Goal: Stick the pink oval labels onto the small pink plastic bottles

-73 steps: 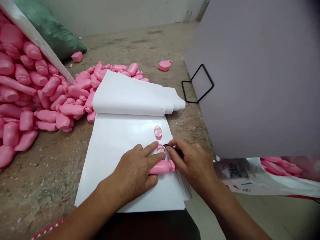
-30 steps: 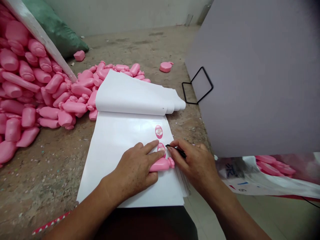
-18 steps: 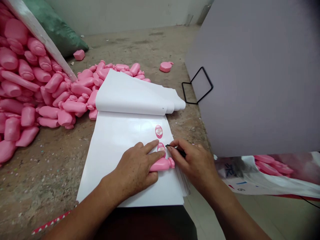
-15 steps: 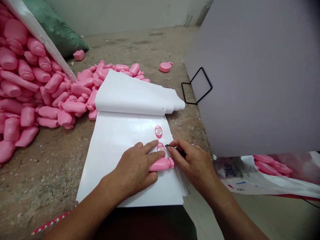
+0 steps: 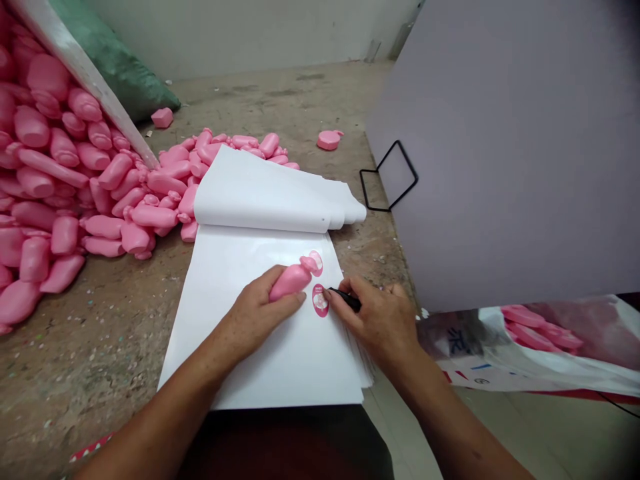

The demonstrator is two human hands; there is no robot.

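Observation:
My left hand (image 5: 265,303) is closed around a small pink plastic bottle (image 5: 291,281), tilted with its cap end up and to the right. In my right hand (image 5: 383,310) is a thin black tool (image 5: 346,297), perhaps a pen or tweezers; I cannot tell which. Its tip and my right thumb are at the edge of an oval pink and white sticker (image 5: 320,301) on a white sheet (image 5: 250,363). A second oval sticker (image 5: 317,263) lies just above, partly covered by the bottle's cap. The upper sheets (image 5: 265,193) are folded back over the stack.
Many pink bottles (image 5: 150,215) are heaped at the left by a white board (image 5: 85,73). A green sack (image 5: 113,67) lies behind. One pink piece (image 5: 329,140) sits beyond the sheets. At right stand a grey panel (image 5: 510,160) with a black wire bracket (image 5: 390,177) and a bag (image 5: 615,347).
My left hand has lifted off the lower sticker and now holds the bottle higher, turned cap upward. My right hand stays close by, its tool tip now at the sticker's edge.

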